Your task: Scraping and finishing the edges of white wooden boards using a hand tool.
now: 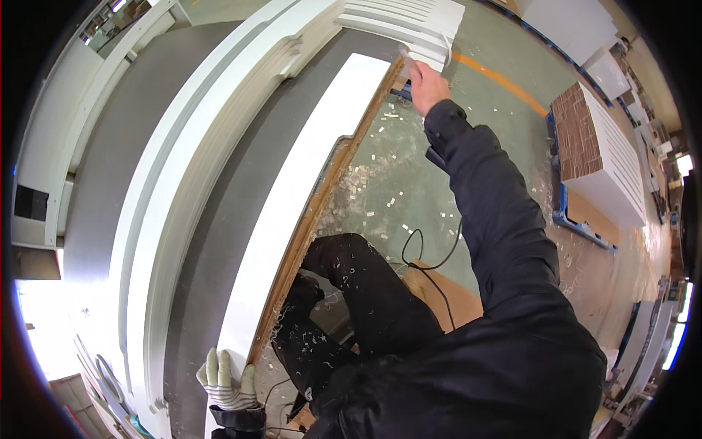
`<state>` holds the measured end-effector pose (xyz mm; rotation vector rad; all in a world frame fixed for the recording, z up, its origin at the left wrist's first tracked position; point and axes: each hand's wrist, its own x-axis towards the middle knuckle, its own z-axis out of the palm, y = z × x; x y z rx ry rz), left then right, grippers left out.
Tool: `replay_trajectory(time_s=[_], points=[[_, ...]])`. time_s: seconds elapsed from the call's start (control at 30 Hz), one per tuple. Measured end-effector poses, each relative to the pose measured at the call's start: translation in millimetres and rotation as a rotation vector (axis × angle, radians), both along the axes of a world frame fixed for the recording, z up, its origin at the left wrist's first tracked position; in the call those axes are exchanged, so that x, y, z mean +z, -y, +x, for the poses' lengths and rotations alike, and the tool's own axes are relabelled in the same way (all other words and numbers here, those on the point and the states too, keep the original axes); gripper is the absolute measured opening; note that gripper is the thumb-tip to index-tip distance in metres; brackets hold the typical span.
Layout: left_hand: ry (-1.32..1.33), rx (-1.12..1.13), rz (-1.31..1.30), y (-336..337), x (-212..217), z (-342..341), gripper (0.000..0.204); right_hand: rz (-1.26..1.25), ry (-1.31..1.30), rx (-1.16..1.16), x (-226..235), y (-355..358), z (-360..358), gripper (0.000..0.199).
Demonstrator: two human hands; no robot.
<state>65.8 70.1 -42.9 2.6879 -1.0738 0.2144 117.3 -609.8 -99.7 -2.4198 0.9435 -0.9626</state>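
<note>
A long white board (292, 179) with a notched, brown raw edge (311, 219) lies along the grey table (241, 139). My left hand (228, 384), in a pale striped glove, rests on the board's near end, fingers stretched over the white face and thumb by the raw edge. At the far end, my bare right hand (428, 89) is closed beside the board's corner. A small pale, blurred thing (406, 55) shows at its fingertips; its kind cannot be made out.
Stacked white boards (183, 168) with similar notches stand left of the board. Slatted white panels (398, 22) lie beyond. Chips (358, 179) litter the green floor, where a black cable (439, 289) loops near a brown sheet (442, 293). A panel stack (596, 154) sits on a blue pallet at right.
</note>
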Motion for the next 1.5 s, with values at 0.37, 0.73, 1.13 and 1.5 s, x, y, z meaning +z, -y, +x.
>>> replay_trajectory(time_s=[0.37, 0.73, 1.13, 1.5], points=[[0.050, -0.011, -0.074, 3.9, -8.4, 5.4, 0.065, 0.027, 0.088, 0.801, 21.2, -197.8, -81.6, 0.039], [0.053, 0.006, -0.096, 7.4, -7.1, 1.8, 0.063, 0.153, -0.010, 0.220, 2.0, -203.2, -43.4, 0.016], [0.057, -0.002, -0.109, 8.9, -7.6, 3.3, 0.068, 0.260, 0.100, 0.206, -12.3, -208.6, -41.7, 0.016], [0.003, 0.034, -0.094, 11.1, -5.4, 2.5, 0.066, 0.671, 0.246, 0.007, 0.7, -185.9, -56.4, 0.017]])
